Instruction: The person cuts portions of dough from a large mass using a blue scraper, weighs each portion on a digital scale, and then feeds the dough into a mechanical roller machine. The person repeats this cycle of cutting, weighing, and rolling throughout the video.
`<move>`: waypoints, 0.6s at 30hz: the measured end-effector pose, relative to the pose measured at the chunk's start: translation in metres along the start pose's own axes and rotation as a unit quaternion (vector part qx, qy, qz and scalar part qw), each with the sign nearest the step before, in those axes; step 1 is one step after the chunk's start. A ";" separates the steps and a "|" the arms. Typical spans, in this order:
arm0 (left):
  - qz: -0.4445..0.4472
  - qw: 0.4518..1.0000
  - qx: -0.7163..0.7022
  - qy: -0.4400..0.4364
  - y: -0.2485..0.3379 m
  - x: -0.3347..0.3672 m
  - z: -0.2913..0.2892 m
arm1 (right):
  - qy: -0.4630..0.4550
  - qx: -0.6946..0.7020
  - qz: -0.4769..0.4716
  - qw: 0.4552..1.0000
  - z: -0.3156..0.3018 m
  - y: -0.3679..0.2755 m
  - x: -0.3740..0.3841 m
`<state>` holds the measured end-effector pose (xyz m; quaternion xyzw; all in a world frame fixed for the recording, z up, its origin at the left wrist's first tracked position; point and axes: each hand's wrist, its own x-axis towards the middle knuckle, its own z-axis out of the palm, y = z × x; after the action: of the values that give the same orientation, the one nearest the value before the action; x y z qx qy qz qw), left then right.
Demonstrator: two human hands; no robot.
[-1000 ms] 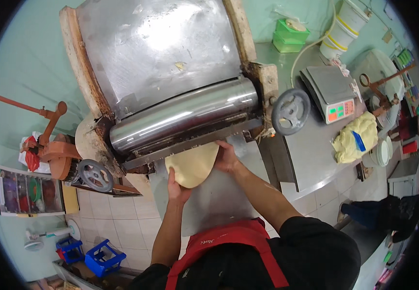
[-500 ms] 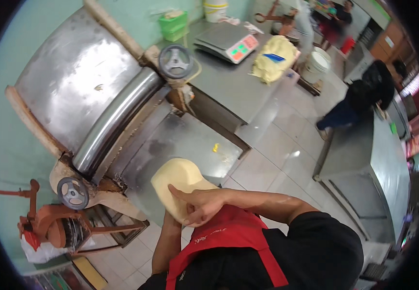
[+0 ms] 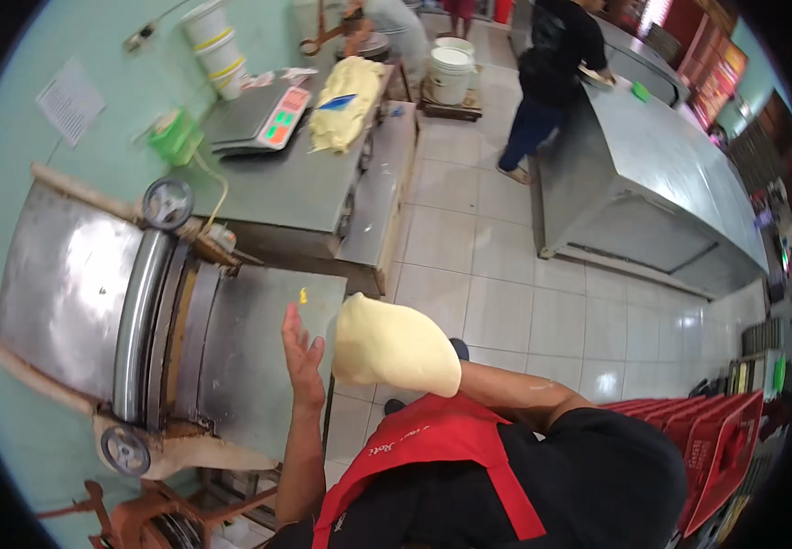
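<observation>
A smooth, pale yellow sheet of dough (image 3: 396, 348) hangs folded over my right hand in front of the red apron. The dough covers that hand and its fingers; only my right forearm (image 3: 519, 389) shows, coming in from the right. My left hand (image 3: 303, 359) is raised beside the dough, apart from it, fingers stretched out and holding nothing. Below and left of that hand lies the flat metal table (image 3: 268, 357) of a dough sheeter, with a small yellow scrap (image 3: 304, 296) near its far edge. The sheeter's steel roller (image 3: 140, 320) stands further left.
Beyond the sheeter, a steel table (image 3: 277, 197) holds a digital scale (image 3: 263, 119) and a large dough mass (image 3: 348, 101). A person (image 3: 547, 82) in dark clothes stands at a steel counter (image 3: 652, 183). Red crates (image 3: 716, 448) are at the right; white buckets (image 3: 451, 78) stand farther off.
The view has swung right, away from the sheeter. The dough has moved onto my right hand, which was on top of it before. My left hand has come out from under it.
</observation>
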<state>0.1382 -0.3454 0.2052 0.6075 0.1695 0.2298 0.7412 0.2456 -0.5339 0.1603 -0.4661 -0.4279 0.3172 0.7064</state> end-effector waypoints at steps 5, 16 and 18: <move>-0.167 0.961 -0.100 -0.197 -0.065 0.018 0.056 | 0.056 0.387 0.168 0.905 -0.070 -0.028 -0.053; -0.147 0.979 -0.048 -0.131 -0.069 0.152 0.272 | 0.591 -0.459 0.144 0.647 -0.532 -0.284 -0.096; -0.170 0.972 -0.059 -0.154 -0.076 0.162 0.296 | 0.653 -0.551 0.193 0.483 -0.620 -0.382 -0.109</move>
<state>0.4414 -0.5122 0.1960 0.5534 0.1403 0.0139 0.8209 0.7758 -1.0057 0.3585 -0.9039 0.1694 -0.2500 0.3028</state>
